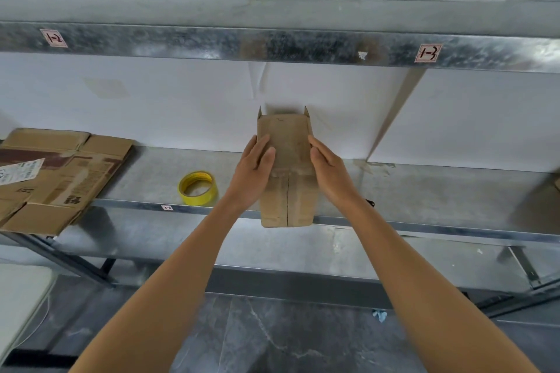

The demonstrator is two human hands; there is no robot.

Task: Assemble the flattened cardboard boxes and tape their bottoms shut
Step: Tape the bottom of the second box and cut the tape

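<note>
A small brown cardboard box (288, 166) stands formed on the metal shelf (424, 191), reaching past the front edge toward me. Its near face shows two flaps meeting at a centre seam; two flap corners stick up at its far end. My left hand (256, 163) lies against the box's left side with fingers over the top face. My right hand (328, 165) holds the right side the same way, thumb on top. A yellow tape roll (198, 188) lies flat on the shelf to the left of the box.
Flattened cardboard boxes (57, 179) are stacked at the shelf's left end, overhanging the edge. An upper shelf beam (272, 44) with labels runs overhead. A slanted brace (394, 118) stands right of the box. A white surface (21, 291) is at lower left.
</note>
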